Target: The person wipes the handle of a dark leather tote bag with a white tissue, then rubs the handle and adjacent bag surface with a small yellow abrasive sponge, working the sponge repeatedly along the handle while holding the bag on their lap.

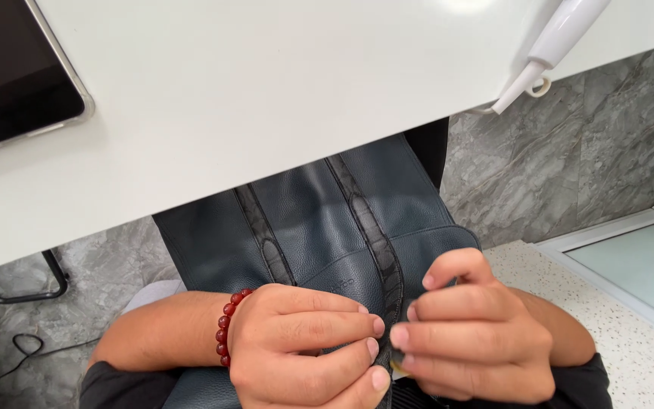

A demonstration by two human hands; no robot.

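**A:** Start nearest you. What has each hand got?

**B:** The left hand (304, 344), the one with the red bead bracelet (226, 327) at its wrist, has its fingers curled in and pinching the top edge of the dark blue leather bag (312, 220) lying on the lap. The right hand (472, 333) is closed the same way, fingertips pressed on the edge just beside the left ones. A small yellowish bit (398, 368) peeps out under the right fingers; I can't tell what it is.

**A:** So both hands meet at one spot?

**B:** Yes, at the bottom of the right-hand dark textured strap (372, 227), where the bag's opening seems to be. The fingertips nearly touch.

**A:** Then my judgement: keep the left hand as the anchor, holding the leather taut, and let the right do the fine pulling. Short grips close to the seam, not a tug from far off.

**B:** Agreed. Soft leather will bunch if only one side is held, so both pinches should stay level.

**A:** And farther out?

**B:** The bag runs up under the edge of the white bench (266, 98). A dark tablet (9, 76) lies on the bench's left corner, a white handle-like device (562, 38) at the right. Grey marble floor (569, 151) lies beyond.

**A:** Mind the bench edge, then; little room to lift the bag.
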